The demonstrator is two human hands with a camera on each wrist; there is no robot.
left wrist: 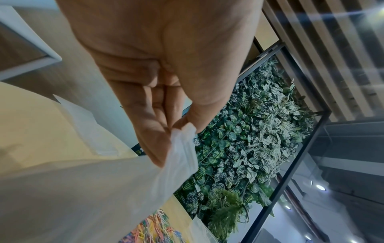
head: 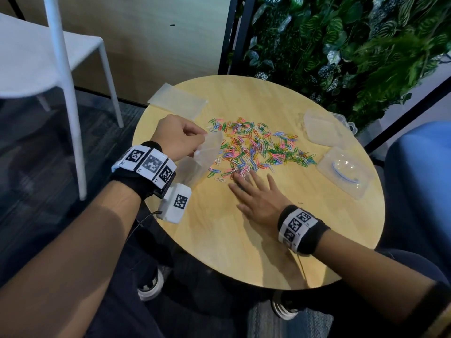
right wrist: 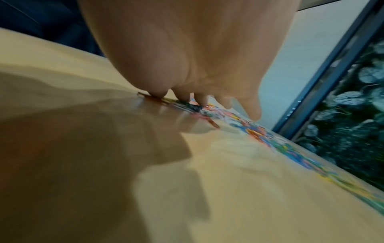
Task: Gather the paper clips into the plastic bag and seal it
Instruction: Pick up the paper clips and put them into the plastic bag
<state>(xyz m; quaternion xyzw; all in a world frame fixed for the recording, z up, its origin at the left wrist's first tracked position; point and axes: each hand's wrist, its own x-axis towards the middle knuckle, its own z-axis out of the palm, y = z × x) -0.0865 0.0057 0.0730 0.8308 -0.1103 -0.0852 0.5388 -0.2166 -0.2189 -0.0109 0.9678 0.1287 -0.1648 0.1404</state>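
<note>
A wide scatter of coloured paper clips [head: 258,147] lies across the middle of the round wooden table [head: 268,252]. My left hand [head: 179,136] pinches the top edge of a clear plastic bag [head: 207,152], which hangs down to the tabletop left of the clips. In the left wrist view thumb and fingers pinch the bag [left wrist: 180,148] at its rim. My right hand [head: 256,191] lies flat with fingers spread, its fingertips [right wrist: 182,98] touching the near edge of the clips [right wrist: 255,129].
A stack of flat plastic bags [head: 178,100] lies at the table's far left. Clear plastic boxes [head: 324,129] and a lid [head: 345,172] sit at the right. A white chair [head: 61,69] stands to the left, a plant wall [head: 353,45] behind.
</note>
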